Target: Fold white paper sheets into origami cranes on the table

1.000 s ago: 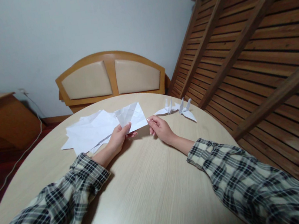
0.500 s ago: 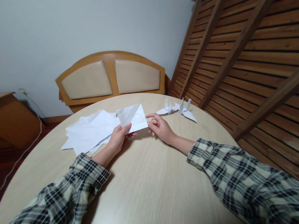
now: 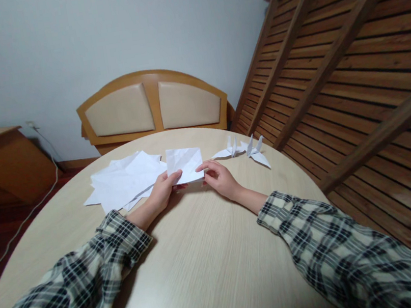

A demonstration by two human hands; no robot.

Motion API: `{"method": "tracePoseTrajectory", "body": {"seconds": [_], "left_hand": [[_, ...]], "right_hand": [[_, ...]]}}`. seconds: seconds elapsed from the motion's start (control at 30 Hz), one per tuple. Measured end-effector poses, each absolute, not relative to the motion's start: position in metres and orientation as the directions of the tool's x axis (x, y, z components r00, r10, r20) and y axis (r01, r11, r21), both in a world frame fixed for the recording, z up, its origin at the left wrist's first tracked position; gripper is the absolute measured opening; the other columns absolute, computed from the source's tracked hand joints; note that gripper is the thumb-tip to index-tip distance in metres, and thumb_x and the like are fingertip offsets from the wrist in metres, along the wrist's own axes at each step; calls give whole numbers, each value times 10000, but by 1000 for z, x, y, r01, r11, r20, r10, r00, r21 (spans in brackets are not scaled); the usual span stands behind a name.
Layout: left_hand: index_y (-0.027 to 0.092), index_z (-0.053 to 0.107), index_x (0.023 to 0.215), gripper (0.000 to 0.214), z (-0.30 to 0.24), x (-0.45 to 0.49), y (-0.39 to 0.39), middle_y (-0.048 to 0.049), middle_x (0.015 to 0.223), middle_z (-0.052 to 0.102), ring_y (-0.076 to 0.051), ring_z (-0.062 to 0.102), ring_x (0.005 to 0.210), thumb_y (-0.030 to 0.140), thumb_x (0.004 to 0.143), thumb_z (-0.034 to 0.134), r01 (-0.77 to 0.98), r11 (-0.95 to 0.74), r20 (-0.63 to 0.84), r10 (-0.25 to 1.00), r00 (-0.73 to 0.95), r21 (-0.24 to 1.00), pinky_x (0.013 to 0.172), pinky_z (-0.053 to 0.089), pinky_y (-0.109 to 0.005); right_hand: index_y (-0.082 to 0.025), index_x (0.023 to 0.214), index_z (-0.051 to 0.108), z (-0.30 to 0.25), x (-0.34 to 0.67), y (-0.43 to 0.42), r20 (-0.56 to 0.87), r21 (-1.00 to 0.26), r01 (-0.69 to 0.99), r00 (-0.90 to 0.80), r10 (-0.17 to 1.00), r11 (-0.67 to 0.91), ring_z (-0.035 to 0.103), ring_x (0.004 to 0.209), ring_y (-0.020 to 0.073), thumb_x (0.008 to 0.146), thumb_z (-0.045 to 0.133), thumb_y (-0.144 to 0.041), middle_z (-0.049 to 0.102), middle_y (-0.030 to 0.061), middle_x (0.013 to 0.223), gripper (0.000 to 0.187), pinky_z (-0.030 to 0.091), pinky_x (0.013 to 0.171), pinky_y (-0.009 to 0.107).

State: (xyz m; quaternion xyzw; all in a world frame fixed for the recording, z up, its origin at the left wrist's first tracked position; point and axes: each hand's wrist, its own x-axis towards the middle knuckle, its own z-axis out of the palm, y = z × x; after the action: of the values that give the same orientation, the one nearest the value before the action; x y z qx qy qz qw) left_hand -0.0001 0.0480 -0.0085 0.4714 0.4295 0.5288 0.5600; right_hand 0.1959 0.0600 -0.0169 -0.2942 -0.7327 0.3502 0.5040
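Observation:
A folded square of white paper (image 3: 186,159), with crease lines across it, is held up just above the table. My left hand (image 3: 164,188) is closed on its lower left corner, thumb on the face and fingers behind. At the right edge, my right hand (image 3: 219,176) has its index finger across the front of the paper, while the thumb sits low and partly hidden behind the lower right corner. Left of my hands lies a loose pile of white paper sheets (image 3: 124,179). Folded white paper cranes (image 3: 255,152) stand to the right.
The round pale wooden table (image 3: 207,267) fills the lower view. Behind it stands a headboard (image 3: 155,102) with beige panels. A slatted wooden frame (image 3: 349,60) leans along the right. On the left are a desk (image 3: 2,164) and a white cable (image 3: 32,213).
The paper has turned slightly and now appears more squarely upright. My right index finger has moved left onto its front face. My left hand keeps its grip.

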Motion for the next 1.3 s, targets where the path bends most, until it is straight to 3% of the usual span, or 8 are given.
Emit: {"method": "tracePoseTrajectory", "body": {"seconds": [0.33, 0.53, 0.73, 1.03, 1.3], "left_hand": [[143, 643, 825, 268, -8, 0, 49, -63, 764, 680, -147, 581, 657, 401, 759, 676, -173, -11, 26, 996, 87, 985, 589, 488, -251], [140, 645, 818, 248, -9, 0, 49, -59, 740, 660, -125, 544, 611, 373, 745, 693, -191, 9, 9, 995, 95, 981, 544, 467, -221], [145, 672, 870, 267, -11, 0, 48, -81, 848, 694, -137, 585, 688, 376, 740, 705, -190, 3, 20, 992, 121, 982, 580, 480, -228], [131, 650, 859, 286, -9, 0, 45, -65, 787, 650, -113, 532, 613, 403, 775, 674, -130, -30, 52, 984, 168, 991, 549, 443, -222], [137, 654, 811, 243, -4, 3, 42, -48, 709, 636, -117, 508, 569, 379, 798, 645, -59, -58, 69, 977, 202, 997, 537, 425, -245]], "right_hand": [[-233, 976, 650, -18, 196, 60, 532, -801, 104, -328, 781, 589, 571, 721, 119, 819, 544, -154, 572, 45, 1050, 206, 571, 649, 301], [-221, 912, 665, -14, 197, 61, 591, -732, 187, -303, 748, 655, 572, 806, 160, 855, 599, -242, 614, 41, 919, 90, 496, 690, 300], [-209, 825, 663, -14, 197, 65, 625, -703, 224, -258, 737, 675, 580, 834, 170, 906, 561, -305, 631, 33, 830, 162, 458, 800, 329], [-193, 847, 647, -18, 196, 67, 568, -765, 222, -210, 796, 605, 572, 765, 158, 897, 560, -370, 639, 29, 812, 203, 448, 709, 290], [-206, 965, 620, -21, 196, 69, 532, -822, 134, -169, 830, 554, 596, 783, 151, 874, 586, -379, 662, 41, 938, 198, 485, 683, 281]]}}
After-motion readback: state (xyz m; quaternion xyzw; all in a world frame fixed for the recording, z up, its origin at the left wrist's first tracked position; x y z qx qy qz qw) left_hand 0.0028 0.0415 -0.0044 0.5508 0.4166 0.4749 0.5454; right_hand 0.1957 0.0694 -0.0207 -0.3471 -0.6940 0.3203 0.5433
